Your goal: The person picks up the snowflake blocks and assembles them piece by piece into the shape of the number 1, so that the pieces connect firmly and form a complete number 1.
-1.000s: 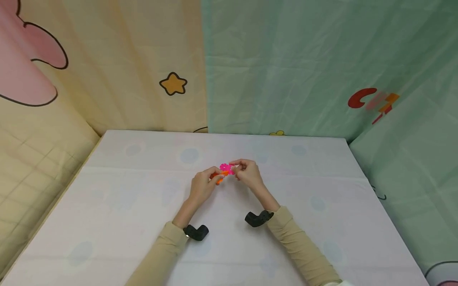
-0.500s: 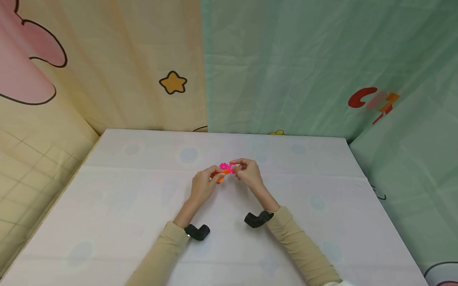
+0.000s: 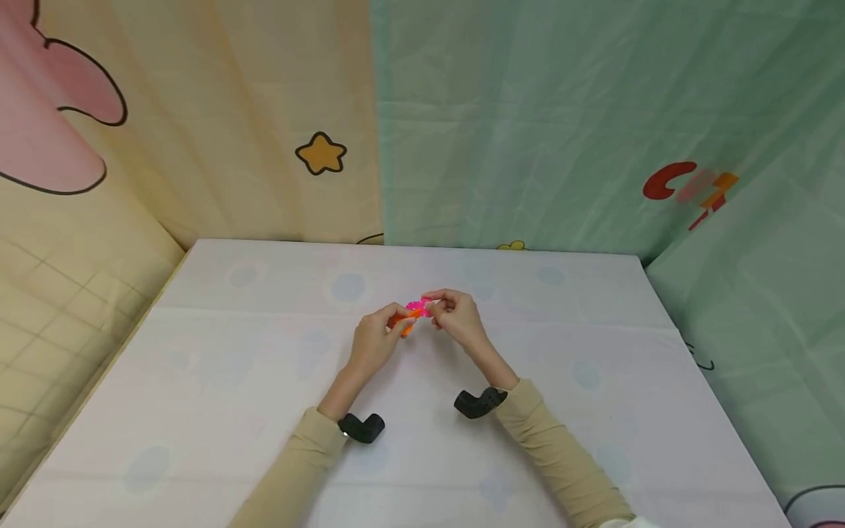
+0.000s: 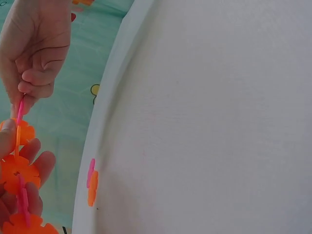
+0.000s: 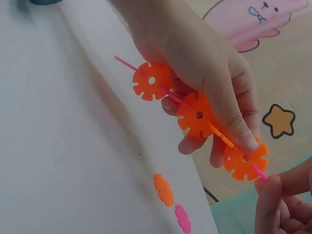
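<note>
My left hand [image 3: 374, 341] grips a chain of slotted snowflake discs [image 5: 199, 127], orange and pink, joined at angles to one another. In the right wrist view its thumb presses near the end orange disc [image 5: 235, 163]. With thumb and forefinger my right hand [image 3: 460, 319] pinches a pink snowflake disc [image 5: 260, 172], seen nearly edge-on and meeting that end orange disc. How deep the slots engage, I cannot tell. Both hands are close together above the table, and fingers hide parts of the chain.
A loose orange disc [image 5: 163, 190] and a loose pink disc [image 5: 183, 219] lie on the white-covered table [image 3: 251, 411], near its edge in the wrist views. Printed curtains [image 3: 561, 132] stand behind the table.
My right hand has risen slightly, and the pink disc at its fingertips has tilted, looking flatter in the head view. The left hand keeps its hold on the chain, almost still.
</note>
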`<move>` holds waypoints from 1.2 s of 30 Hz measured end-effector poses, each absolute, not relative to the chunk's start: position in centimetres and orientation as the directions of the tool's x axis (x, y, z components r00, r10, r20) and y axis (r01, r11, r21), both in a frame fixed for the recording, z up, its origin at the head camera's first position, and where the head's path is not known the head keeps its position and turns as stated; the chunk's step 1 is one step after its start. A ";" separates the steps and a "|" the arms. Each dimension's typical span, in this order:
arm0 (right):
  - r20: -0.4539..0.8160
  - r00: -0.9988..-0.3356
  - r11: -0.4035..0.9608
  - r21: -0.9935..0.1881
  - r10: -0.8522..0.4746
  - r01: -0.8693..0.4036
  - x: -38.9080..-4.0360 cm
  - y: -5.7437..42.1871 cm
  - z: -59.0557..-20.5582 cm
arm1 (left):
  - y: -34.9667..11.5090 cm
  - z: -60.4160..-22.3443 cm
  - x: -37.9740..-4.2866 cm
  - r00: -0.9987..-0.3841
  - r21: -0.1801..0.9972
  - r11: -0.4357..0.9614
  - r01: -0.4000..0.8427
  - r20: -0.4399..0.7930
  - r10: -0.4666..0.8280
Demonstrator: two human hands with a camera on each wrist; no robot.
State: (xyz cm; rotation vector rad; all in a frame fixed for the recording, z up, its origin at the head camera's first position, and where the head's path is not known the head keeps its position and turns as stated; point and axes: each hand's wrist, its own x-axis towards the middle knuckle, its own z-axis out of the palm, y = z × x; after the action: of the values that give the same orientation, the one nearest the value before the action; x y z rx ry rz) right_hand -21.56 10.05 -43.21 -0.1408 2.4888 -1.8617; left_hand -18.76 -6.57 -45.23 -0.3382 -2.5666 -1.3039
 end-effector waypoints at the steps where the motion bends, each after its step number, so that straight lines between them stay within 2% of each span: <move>1: 0.028 -0.994 0.282 -0.958 -0.102 -0.056 -21.6 10.1 -43.2 | -6.7 -45.2 -18.7 -0.945 0.756 0.576 0.311 0.309 0.103; 8: 0.007 -0.985 0.317 -0.946 -0.172 -0.062 -21.5 10.2 -43.1 | -7.3 -45.1 -18.5 -0.949 0.753 0.582 0.306 0.293 0.120; 14: -0.024 -0.974 0.335 -0.941 -0.227 -0.055 -21.8 10.3 -42.9 | -7.4 -45.0 -18.4 -0.944 0.700 0.643 0.312 0.303 0.128; 23: -0.008 -0.971 0.323 -0.944 -0.238 -0.072 -22.1 10.0 -42.8 | -7.7 -45.0 -18.5 -0.920 0.631 0.696 0.343 0.375 0.114; 28: 0.026 -0.974 0.359 -0.927 -0.225 -0.108 -22.4 9.9 -42.8 | -8.2 -45.0 -18.6 -0.928 0.651 0.693 0.309 0.367 0.069; 36: 0.095 -0.973 0.483 -0.855 -0.209 -0.187 -23.7 10.1 -43.7 | -9.1 -44.8 -18.8 -0.958 0.712 0.662 0.236 0.285 0.035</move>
State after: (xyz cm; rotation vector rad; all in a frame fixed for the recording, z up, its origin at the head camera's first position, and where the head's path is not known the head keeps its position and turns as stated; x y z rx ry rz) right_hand -23.73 10.11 -43.72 -0.3586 2.6871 -1.5446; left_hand -18.75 -9.10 -44.76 -0.2189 -2.6318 -1.1789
